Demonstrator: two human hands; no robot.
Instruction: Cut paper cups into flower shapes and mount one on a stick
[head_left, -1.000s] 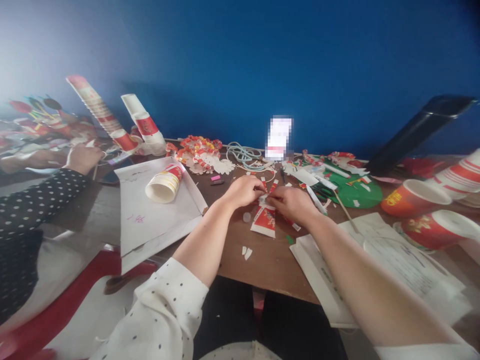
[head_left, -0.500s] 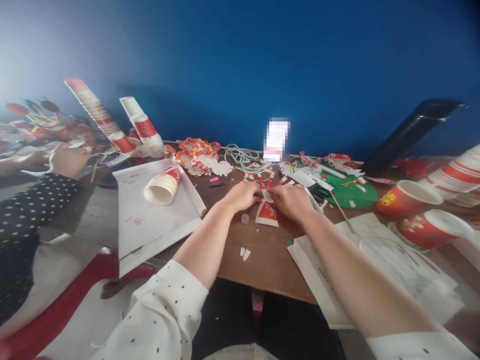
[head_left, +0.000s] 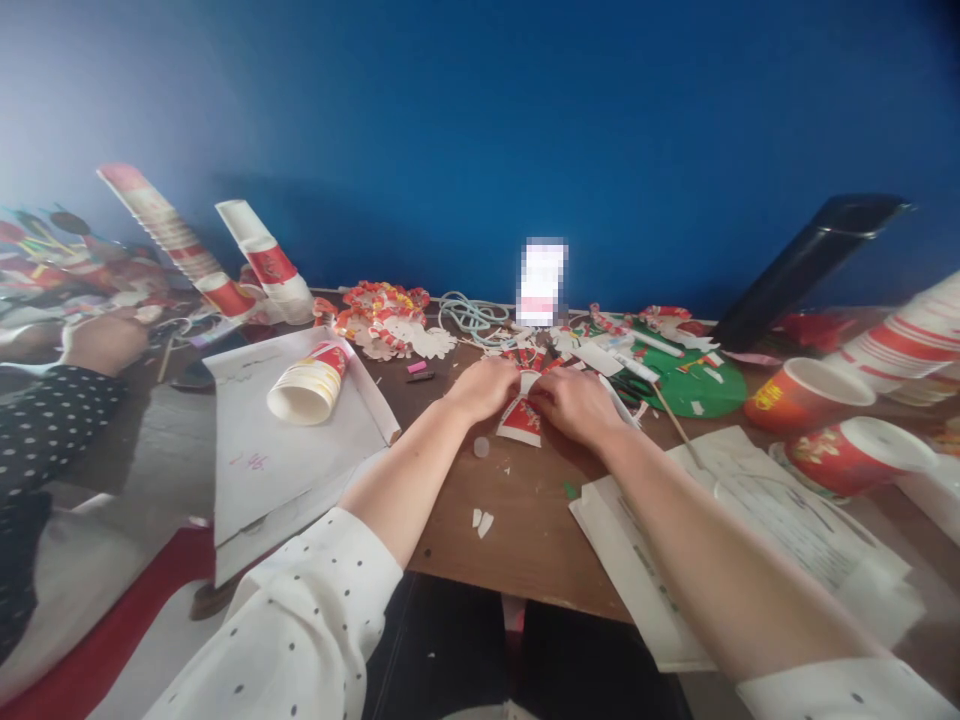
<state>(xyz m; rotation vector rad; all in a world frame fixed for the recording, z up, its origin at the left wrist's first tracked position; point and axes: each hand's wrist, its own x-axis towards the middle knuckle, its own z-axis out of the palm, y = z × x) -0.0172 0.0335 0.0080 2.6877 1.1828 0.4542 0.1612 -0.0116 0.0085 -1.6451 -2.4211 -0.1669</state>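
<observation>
My left hand [head_left: 486,388] and my right hand [head_left: 574,402] meet over the middle of the brown table. Between them is a cut piece of red and white paper cup [head_left: 521,420], its wide end toward me and narrow strips fanning out at the far side. The fingers of both hands are closed on its edges, one hand at each side. My fingertips partly cover the strips. A small clear round disc [head_left: 481,447] lies by my left wrist, and white paper scraps [head_left: 484,522] lie nearer the table's edge.
A paper cup [head_left: 304,385] lies on a white folder [head_left: 292,470] at left. Behind are curled cup cut-outs [head_left: 386,315], cord [head_left: 472,318] and a lit phone [head_left: 541,280]. Papers [head_left: 795,510], cups [head_left: 814,390] and a black bottle [head_left: 810,265] stand right. Another person's hand [head_left: 109,340] works at far left.
The view has shifted slightly, so most things sit a little further left. Both hands stay on the cup piece, with a bit more of its white middle showing between them.
</observation>
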